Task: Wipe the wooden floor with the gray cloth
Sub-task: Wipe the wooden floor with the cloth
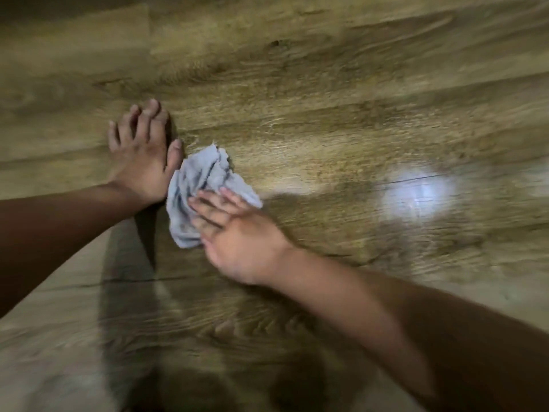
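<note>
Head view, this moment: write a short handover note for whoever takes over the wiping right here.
Left hand: flat on the wooden floor, fingers spread, right beside the cloth, holding nothing.
Right hand: straight fingers pressing down on the gray cloth.
Cloth: crumpled on the floor between the two hands.
Done: wiping is under way; how much floor is covered cannot be told.
Left: wipe the rest of the boards.

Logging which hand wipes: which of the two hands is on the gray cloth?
The right hand, fingers straight, pressing on the gray cloth. The left hand lies flat on the wooden floor beside it.
</note>
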A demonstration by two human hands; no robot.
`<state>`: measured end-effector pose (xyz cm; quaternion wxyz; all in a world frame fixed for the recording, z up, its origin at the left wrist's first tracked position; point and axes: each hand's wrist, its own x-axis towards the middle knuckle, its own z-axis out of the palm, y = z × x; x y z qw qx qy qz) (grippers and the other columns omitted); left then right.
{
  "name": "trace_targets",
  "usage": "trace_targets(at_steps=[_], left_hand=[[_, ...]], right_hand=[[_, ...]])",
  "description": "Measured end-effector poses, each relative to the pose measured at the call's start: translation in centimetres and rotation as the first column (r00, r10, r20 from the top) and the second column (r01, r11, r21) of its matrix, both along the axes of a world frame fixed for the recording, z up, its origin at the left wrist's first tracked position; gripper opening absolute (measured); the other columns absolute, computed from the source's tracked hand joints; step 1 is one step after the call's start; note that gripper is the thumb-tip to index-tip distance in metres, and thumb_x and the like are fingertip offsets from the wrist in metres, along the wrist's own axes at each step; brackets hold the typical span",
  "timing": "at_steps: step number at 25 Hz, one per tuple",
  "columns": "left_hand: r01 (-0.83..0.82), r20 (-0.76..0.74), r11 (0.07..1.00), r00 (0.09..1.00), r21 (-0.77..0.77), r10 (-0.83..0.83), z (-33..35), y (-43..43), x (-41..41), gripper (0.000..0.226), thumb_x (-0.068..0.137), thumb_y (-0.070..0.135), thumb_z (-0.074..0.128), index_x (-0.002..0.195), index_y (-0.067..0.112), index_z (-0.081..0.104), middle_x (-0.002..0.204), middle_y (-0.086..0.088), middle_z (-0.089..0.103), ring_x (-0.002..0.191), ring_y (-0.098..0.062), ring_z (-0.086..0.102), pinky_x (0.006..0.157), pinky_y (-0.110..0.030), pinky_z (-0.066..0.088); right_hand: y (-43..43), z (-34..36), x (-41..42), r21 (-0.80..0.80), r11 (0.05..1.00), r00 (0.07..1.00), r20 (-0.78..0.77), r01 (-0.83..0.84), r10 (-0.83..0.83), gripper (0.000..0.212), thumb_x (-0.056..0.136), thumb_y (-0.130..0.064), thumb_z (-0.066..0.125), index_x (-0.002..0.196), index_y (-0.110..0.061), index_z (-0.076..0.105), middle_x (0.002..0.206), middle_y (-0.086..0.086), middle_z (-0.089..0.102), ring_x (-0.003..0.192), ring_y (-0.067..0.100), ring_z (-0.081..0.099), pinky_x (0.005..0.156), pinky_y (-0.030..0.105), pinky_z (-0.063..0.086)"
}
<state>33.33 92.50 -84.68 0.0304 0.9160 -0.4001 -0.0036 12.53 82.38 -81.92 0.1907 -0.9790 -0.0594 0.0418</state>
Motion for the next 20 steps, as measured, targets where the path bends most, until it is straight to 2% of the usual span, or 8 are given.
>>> trace_targets(at_steps=[2, 4, 7, 8, 9, 14, 17, 20], left_hand=[[-0.004, 0.005, 1.0, 1.0, -0.014, 0.004, -0.5, 0.0, 0.0, 0.066, 0.096, 0.05, 0.025, 0.148, 0.009, 0.033, 0.162, -0.011, 0.028, 0.148, -0.038, 0.021, 0.117, -0.062, 0.01], [0.009, -0.007, 0.999, 1.0, -0.045, -0.009, -1.1, 0.0, 0.1, 0.063, 0.098, 0.05, 0.027, 0.148, 0.012, 0.033, 0.161, -0.01, 0.028, 0.148, -0.036, 0.021, 0.117, -0.062, 0.01], [0.005, 0.016, 0.995, 1.0, -0.1, -0.004, -1.3, 0.6, 0.4, 0.059, 0.098, 0.049, 0.031, 0.146, 0.015, 0.034, 0.16, -0.009, 0.032, 0.147, -0.034, 0.023, 0.118, -0.061, 0.011], [-0.006, 0.012, 0.995, 1.0, -0.099, 0.007, -1.1, 0.5, 0.3, 0.058, 0.098, 0.049, 0.031, 0.145, 0.015, 0.034, 0.159, -0.009, 0.033, 0.146, -0.035, 0.025, 0.117, -0.061, 0.013], [-0.002, 0.026, 0.998, 1.0, -0.069, 0.004, -0.7, 0.2, -0.1, 0.058, 0.098, 0.049, 0.031, 0.144, 0.013, 0.034, 0.158, -0.011, 0.033, 0.144, -0.038, 0.026, 0.116, -0.062, 0.016], [0.145, -0.027, 0.926, 0.989, 0.349, -0.144, 4.3, -2.9, 3.0, 0.08, 0.088, 0.07, 0.027, 0.129, 0.002, 0.038, 0.131, -0.028, 0.041, 0.121, -0.049, 0.039, 0.1, -0.061, 0.034], [0.258, -0.124, 0.84, 0.966, 0.477, -0.226, 8.0, -6.3, 4.1, 0.104, 0.071, 0.078, 0.065, 0.145, 0.017, 0.027, 0.144, -0.021, 0.038, 0.132, -0.046, 0.035, 0.105, -0.061, 0.036], [0.402, -0.198, 0.723, 0.914, 0.562, -0.354, 8.4, -8.4, 2.1, 0.139, 0.056, 0.065, 0.085, 0.156, 0.035, -0.006, 0.166, -0.016, -0.001, 0.147, -0.052, 0.013, 0.118, -0.06, 0.023]], right_hand=[[-7.5, -0.4, -5.7, -0.021, 1.0, 0.999, 0.047, 0.001, 0.0, 0.044, 0.093, -0.032, 0.044, 0.133, -0.02, 0.057, 0.149, 0.002, 0.047, 0.142, 0.021, 0.037, 0.118, 0.037, 0.028], [-17.6, -1.2, -14.1, -0.071, 0.928, 0.931, 0.037, 0.365, -0.363, 0.043, 0.094, -0.033, 0.041, 0.123, -0.011, 0.064, 0.136, 0.012, 0.058, 0.134, 0.027, 0.046, 0.115, 0.034, 0.033], [-24.5, 0.4, -23.9, -0.2, 0.577, 0.549, -0.181, 0.792, -0.816, 0.058, 0.091, -0.043, 0.03, 0.112, 0.0, 0.062, 0.119, 0.022, 0.057, 0.12, 0.05, 0.048, 0.084, 0.037, 0.031], [-23.8, 0.5, -24.6, -0.243, 0.505, 0.482, -0.152, 0.828, -0.863, 0.054, 0.088, -0.04, 0.029, 0.11, -0.002, 0.061, 0.115, 0.021, 0.055, 0.117, 0.049, 0.048, 0.101, 0.058, 0.038], [-21.5, 0.2, -23.3, -0.291, 0.481, 0.486, -0.061, 0.827, -0.872, 0.048, 0.086, -0.035, 0.032, 0.109, -0.004, 0.061, 0.114, 0.019, 0.055, 0.116, 0.045, 0.048, 0.097, 0.05, 0.041], [-1.6, -0.4, -6.9, -0.133, 0.967, 0.971, 0.133, 0.215, -0.197, 0.037, 0.084, -0.038, 0.054, 0.116, -0.025, 0.067, 0.139, 0.008, 0.055, 0.127, 0.032, 0.049, 0.102, 0.045, 0.029], [7.4, 0.8, 0.6, -0.091, 0.98, 0.984, -0.023, -0.177, 0.175, 0.045, 0.097, -0.044, 0.04, 0.137, -0.03, 0.053, 0.156, -0.003, 0.035, 0.145, 0.021, 0.026, 0.115, 0.038, 0.013], [2.7, 0.2, -0.8, -0.046, 0.977, 0.978, 0.032, -0.207, 0.208, 0.045, 0.098, -0.04, 0.043, 0.139, -0.023, 0.053, 0.152, -0.001, 0.043, 0.143, 0.02, 0.035, 0.114, 0.034, 0.022]])
